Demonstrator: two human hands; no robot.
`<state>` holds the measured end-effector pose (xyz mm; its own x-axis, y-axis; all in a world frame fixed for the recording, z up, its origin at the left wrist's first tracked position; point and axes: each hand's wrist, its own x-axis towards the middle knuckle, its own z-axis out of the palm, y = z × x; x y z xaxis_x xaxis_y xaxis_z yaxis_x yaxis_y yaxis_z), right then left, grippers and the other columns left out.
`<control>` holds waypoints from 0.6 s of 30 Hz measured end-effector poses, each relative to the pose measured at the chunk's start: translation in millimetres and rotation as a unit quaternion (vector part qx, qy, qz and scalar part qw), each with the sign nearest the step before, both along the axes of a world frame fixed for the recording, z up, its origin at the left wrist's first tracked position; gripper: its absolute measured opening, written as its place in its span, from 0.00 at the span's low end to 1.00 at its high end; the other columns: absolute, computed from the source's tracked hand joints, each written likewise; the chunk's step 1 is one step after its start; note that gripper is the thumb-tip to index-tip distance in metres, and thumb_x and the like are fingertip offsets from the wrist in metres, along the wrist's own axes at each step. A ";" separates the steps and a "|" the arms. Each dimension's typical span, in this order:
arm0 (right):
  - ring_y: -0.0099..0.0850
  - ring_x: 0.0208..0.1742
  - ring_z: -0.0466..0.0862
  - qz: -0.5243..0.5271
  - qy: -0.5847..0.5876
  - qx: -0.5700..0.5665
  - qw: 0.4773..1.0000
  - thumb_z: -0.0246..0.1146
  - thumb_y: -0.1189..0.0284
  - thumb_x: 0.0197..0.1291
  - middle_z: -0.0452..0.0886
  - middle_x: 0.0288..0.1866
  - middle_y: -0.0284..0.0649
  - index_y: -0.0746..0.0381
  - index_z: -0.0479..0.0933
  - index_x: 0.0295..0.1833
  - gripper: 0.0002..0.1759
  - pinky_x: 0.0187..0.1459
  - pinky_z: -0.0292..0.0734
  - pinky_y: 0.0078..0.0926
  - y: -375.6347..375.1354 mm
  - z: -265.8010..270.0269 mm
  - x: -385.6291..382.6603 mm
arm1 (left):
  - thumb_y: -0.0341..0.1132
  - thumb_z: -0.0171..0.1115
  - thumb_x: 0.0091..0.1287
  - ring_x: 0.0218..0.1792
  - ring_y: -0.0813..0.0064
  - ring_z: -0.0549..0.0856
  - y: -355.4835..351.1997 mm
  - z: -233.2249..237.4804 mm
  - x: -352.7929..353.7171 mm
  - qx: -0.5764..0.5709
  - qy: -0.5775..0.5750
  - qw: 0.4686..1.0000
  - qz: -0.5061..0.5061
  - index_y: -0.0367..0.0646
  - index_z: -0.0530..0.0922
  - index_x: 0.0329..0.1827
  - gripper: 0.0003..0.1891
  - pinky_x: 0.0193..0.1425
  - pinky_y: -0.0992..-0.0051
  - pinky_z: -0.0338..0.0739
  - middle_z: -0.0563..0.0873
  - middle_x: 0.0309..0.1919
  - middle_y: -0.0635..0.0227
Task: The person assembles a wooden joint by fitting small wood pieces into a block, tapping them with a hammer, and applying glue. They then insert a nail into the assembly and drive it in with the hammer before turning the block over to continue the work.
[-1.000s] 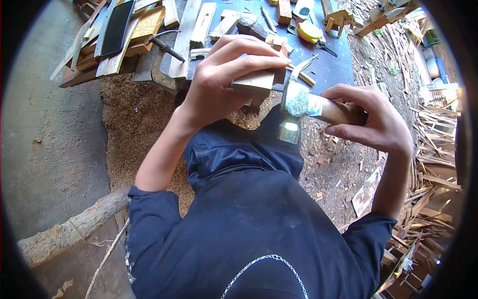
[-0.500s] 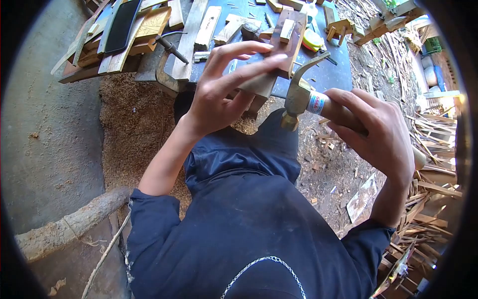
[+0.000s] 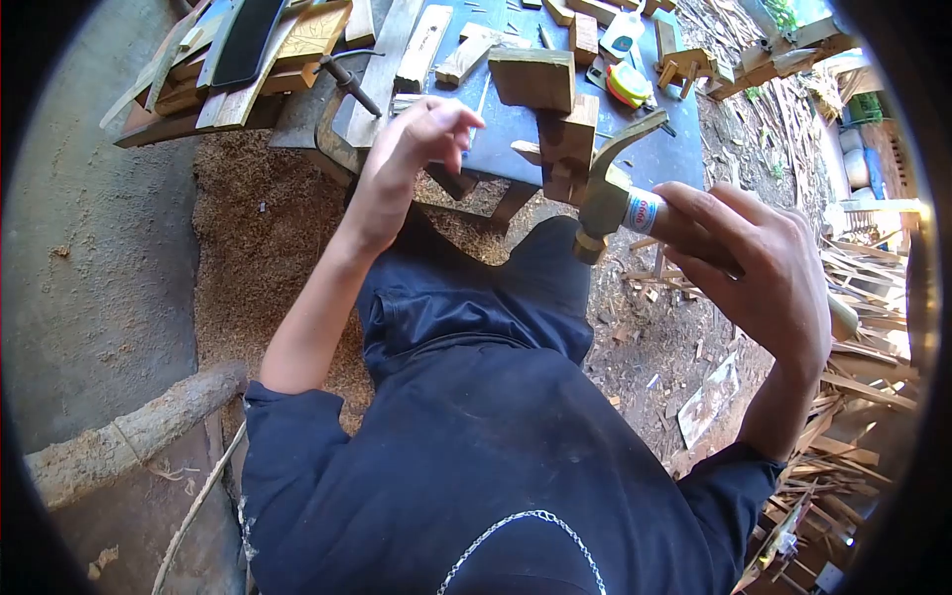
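Note:
My right hand [image 3: 759, 263] is wrapped round the wooden handle of a claw hammer [image 3: 603, 203]. The hammer's head hangs beside the front edge of the workbench [image 3: 496, 149], claw upward. Left of it, a dark brown wood piece [image 3: 567, 154] lies at the bench edge, with a wooden block [image 3: 533, 79] standing at its far end. My left hand [image 3: 402, 164] is raised over the bench edge, apart from that wood, its fingers curled in together. Whether anything small is between those fingers is hidden.
A metal clamp [image 3: 342, 119] grips the bench's left side, near a phone [image 3: 248, 45] on stacked boards. Wood offcuts [image 3: 424, 45] and a yellow tape measure [image 3: 630, 84] lie on the bench. Sawdust [image 3: 258, 268] covers the ground at left.
My left hand has left the wood, moved left and curled its fingers. The wood block now stands up where a flat plank face showed. The hammer has shifted slightly right.

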<state>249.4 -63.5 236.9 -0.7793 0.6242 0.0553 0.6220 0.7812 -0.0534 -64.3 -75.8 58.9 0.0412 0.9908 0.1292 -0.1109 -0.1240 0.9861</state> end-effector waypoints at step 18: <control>0.26 0.27 0.84 0.021 -0.044 0.109 0.993 0.75 0.61 0.63 0.82 0.32 0.25 0.35 0.85 0.63 0.23 0.29 0.77 0.32 -5.0 -0.1 4.4 | 0.29 0.85 0.61 0.48 0.78 0.93 21.9 55.0 20.0 0.103 0.060 0.982 -0.144 0.35 0.88 0.58 0.23 0.55 0.72 0.91 0.95 0.48 0.64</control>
